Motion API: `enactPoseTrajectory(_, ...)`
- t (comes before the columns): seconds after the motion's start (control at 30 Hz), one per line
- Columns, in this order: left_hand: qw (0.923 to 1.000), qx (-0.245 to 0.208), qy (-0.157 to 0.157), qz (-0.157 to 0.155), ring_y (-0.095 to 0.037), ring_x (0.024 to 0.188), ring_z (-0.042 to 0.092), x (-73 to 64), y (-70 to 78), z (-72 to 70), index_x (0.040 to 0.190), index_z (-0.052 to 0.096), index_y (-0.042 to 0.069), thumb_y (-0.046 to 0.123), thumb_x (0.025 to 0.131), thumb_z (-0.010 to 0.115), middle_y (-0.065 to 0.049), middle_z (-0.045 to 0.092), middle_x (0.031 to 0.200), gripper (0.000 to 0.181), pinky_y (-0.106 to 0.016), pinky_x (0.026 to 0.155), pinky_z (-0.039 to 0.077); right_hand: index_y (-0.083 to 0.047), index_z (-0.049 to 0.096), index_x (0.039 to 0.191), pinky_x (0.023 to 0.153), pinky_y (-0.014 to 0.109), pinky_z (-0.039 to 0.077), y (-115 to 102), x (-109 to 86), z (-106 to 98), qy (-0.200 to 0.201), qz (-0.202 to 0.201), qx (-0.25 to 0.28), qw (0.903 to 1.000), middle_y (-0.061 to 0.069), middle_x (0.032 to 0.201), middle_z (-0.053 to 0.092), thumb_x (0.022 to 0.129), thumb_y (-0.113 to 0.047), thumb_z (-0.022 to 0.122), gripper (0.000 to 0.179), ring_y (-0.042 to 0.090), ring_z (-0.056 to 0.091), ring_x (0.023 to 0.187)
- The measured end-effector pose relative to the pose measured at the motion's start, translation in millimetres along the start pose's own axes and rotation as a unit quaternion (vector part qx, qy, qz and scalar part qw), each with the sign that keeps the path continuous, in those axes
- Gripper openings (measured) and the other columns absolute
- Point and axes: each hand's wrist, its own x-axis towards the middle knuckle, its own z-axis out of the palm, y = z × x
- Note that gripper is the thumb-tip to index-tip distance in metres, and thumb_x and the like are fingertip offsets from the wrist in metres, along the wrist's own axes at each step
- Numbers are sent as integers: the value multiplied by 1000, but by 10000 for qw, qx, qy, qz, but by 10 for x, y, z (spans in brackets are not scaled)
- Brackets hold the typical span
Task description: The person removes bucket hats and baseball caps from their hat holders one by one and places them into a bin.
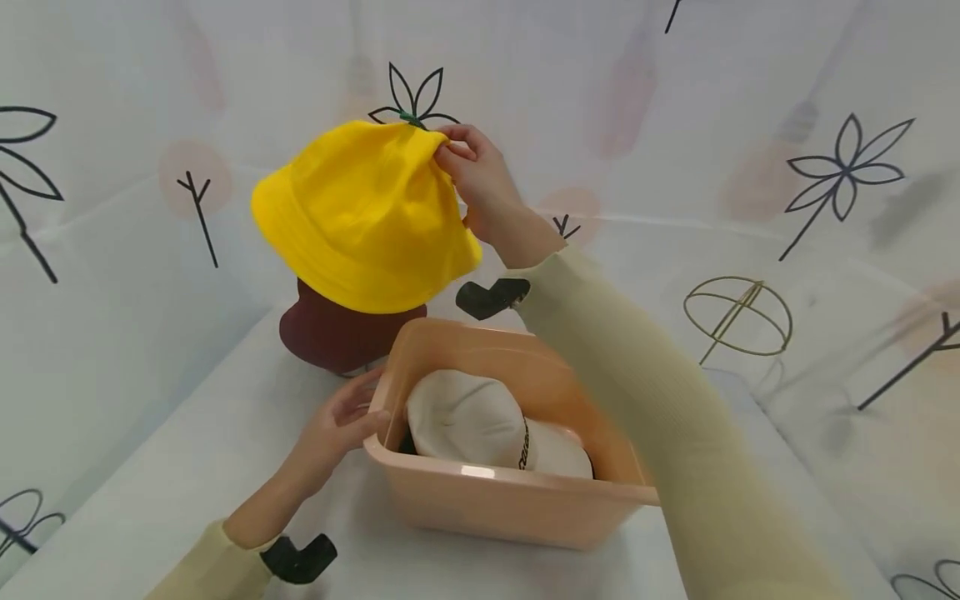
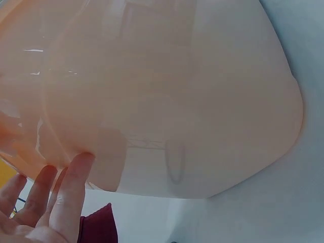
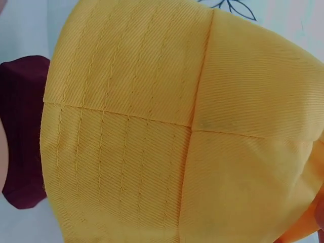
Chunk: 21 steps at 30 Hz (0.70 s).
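Observation:
My right hand (image 1: 483,183) pinches a yellow bucket hat (image 1: 367,217) by its crown and holds it up above the table. Stitched seams of the hat (image 3: 187,126) fill most of the right wrist view. At the left end of a peach plastic basin (image 1: 510,508), my left hand (image 1: 337,429) grips the rim, its thumb over the edge. Its fingers (image 2: 76,177) lie along the outer wall in the left wrist view. Inside the basin sits a white cap (image 1: 468,417) with a dark chain-like trim. Behind the yellow hat, a maroon fabric hat (image 1: 348,333) is partly hidden.
A gold wire stand (image 1: 738,317) with a round top is at the back right. The white table (image 1: 217,467) extends around the basin, against a printed cloth backdrop (image 1: 480,50). Something small and green (image 1: 412,119) shows at the yellow hat's top edge.

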Motion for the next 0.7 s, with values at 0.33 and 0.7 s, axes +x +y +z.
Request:
enactPoseTrajectory(0.33,9996,175,-87,187,-37,115,48,12,-19,-137,144,33,18,22,91,57,-18,42,136,59,-44,85,50,-22,55,113,87,53,45,22,-289,-209,-380,-229,-389,9983,-6,120,54,89,-25,60,24,18,49,111)
enactPoseTrajectory(0.7,9989,298,-59,348,-42,119,43,13,-32,-123,145,29,9,19,91,56,-21,37,140,60,-45,85,50,-17,49,114,89,59,41,237,-550,-625,-889,-342,-788,9923,0,129,50,94,-20,54,21,22,46,117)
